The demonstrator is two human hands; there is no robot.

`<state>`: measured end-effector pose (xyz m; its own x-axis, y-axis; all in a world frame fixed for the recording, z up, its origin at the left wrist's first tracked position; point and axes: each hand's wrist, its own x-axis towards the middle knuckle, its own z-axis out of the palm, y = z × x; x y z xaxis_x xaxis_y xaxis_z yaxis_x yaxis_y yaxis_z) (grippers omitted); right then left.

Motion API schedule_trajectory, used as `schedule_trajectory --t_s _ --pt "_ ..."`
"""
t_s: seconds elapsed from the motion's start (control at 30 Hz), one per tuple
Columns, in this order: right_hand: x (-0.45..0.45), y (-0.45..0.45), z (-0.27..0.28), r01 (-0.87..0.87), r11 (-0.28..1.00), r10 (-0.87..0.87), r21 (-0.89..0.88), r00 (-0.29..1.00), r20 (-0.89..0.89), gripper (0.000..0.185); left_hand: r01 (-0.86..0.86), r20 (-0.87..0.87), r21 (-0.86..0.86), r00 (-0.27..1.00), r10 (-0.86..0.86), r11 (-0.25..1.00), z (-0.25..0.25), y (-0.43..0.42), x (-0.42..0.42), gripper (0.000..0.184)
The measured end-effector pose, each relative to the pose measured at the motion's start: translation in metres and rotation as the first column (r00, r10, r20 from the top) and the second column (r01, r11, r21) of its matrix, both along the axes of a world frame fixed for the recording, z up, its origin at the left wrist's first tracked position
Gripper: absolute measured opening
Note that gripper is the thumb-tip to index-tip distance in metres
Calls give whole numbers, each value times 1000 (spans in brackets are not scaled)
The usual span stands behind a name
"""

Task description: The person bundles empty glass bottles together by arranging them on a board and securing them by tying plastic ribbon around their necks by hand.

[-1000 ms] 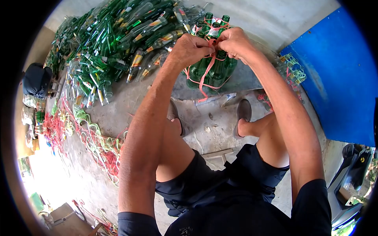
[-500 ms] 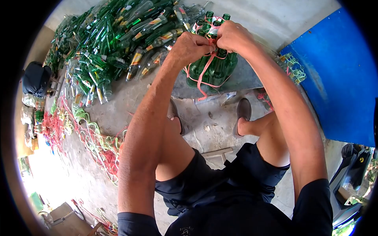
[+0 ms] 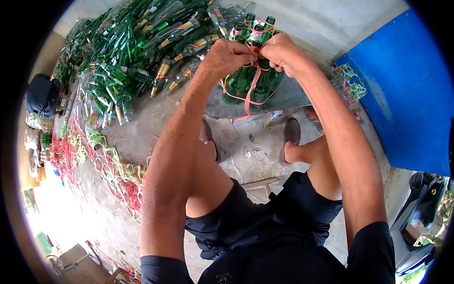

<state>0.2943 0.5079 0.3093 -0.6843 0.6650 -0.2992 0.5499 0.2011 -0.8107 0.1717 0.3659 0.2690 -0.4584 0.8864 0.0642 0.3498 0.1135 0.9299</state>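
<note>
A bundle of several upright green bottles (image 3: 261,87) stands in front of me, with pink twine (image 3: 249,90) looped round its sides and across its necks. At the bundle's near left top, my left hand (image 3: 231,56) pinches the twine between thumb and fingers. My right hand (image 3: 280,51) is closed on the twine from the right side, close to the left fingertips. The twine's loose end hangs down the bundle's front. Both hands partly hide the bottle necks and the spot where the strands meet.
A large heap of green and clear bottles (image 3: 127,52) lies at the upper left. Tangled red and green twine (image 3: 125,182) is on the floor at left. A blue panel (image 3: 402,94) leans at right, beside more twine (image 3: 352,85). Two shod feet are below the bundle.
My right hand rose slightly, then came back down beside my left hand. The left hand has stayed nearly still. The twine's hanging end has shifted slightly.
</note>
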Motion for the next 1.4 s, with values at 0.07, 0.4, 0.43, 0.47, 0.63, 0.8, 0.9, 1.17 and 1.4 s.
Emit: schedule_trajectory --t_s 0.07,0.4,0.43,0.47,0.63,0.8,0.9,1.17,1.4 --pt "5 0 -3 1 997 -5 -80 999 -45 9 1 -57 5 998 0 1000 0 0 0 17" --pt "11 1 -4 -16 978 -6 -209 995 -104 11 -44 -291 -97 957 14 994 13 -2 6 20" --pt "11 1 -5 -24 977 2 -211 994 -108 12 -31 -301 -84 954 4 996 17 -4 8 17" --pt "12 0 -5 -32 976 9 -213 994 -111 13 -17 -311 -71 950 -6 997 20 -6 9 15" --pt "15 3 -8 -80 971 46 -226 988 -150 14 12 -315 -52 949 -28 999 19 -2 8 14" --pt "18 4 -7 -158 974 134 -161 980 -148 14 -30 -203 -69 979 16 997 25 -5 13 17" --pt "18 0 -3 -171 984 167 -43 982 -88 18 -63 -166 -110 985 44 992 25 -4 14 21" --pt "18 -4 7 -249 961 251 119 968 -1 29 -95 -126 -88 988 84 992 15 -2 13 20" --pt "24 0 6 -233 964 240 129 970 -42 29 -124 -95 -109 989 113 986 17 -5 11 17"
